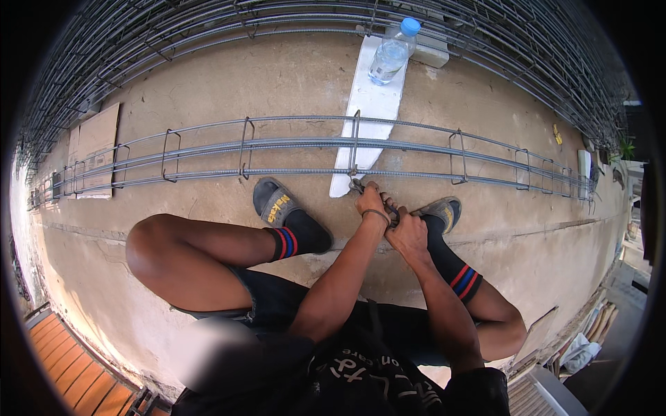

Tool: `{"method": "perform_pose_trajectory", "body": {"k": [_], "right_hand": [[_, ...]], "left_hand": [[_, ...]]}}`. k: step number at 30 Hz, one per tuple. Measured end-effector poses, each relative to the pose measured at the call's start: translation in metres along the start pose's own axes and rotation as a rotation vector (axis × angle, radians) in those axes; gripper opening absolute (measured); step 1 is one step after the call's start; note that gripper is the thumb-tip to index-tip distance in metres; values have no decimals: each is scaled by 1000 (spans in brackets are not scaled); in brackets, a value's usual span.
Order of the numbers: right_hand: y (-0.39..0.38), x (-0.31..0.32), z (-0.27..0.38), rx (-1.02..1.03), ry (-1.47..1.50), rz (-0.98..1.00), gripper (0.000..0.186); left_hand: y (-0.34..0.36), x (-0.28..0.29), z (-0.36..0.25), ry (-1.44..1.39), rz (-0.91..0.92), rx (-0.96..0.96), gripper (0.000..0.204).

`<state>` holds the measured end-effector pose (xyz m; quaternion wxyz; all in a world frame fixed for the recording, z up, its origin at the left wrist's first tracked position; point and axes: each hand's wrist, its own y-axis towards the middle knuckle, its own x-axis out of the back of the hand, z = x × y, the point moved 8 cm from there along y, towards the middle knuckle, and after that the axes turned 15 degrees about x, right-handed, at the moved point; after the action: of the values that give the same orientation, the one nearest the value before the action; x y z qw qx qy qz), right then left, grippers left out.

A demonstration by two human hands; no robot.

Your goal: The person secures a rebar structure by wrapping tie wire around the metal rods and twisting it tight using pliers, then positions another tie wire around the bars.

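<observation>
Just beyond my knees, a long cage of steel rebar (298,143) with square stirrups runs from side to side. My left hand (371,200) is closed around a dark pair of pliers (356,185) close to its head. Those jaws reach the near lower bar beside a stirrup (355,142); whether they bite a tie wire is too small to tell. Closed as well, my right hand (408,234) grips the handles (391,206) a little nearer to me. My fingers hide part of the tool.
A white board (374,97) lies under the cage, with a blue-capped water bottle (394,52) on its far end. Stacked rebar cages (208,24) curve along the back. Flattened cardboard (94,142) lies at left. My sandalled feet (281,204) flank my hands.
</observation>
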<state>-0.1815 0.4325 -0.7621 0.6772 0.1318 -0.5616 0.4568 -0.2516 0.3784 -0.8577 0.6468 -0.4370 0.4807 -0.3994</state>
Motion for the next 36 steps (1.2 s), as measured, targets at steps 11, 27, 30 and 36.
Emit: {"method": "perform_pose_trajectory", "body": {"k": [11, 27, 30, 36], "right_hand": [[-33, -71, 21, -551, 1270, 657, 12], [-33, -66, 8, -442, 1461, 869, 30], [-22, -34, -41, -265, 1181, 636, 34], [-40, 13, -49, 54, 838, 626, 34]], "left_hand": [[-22, 47, -47, 507, -566, -390, 19], [-16, 16, 3, 272, 386, 115, 26], [-18, 11, 0, 348, 238, 39, 27], [-14, 13, -5, 308, 217, 3, 24]]}}
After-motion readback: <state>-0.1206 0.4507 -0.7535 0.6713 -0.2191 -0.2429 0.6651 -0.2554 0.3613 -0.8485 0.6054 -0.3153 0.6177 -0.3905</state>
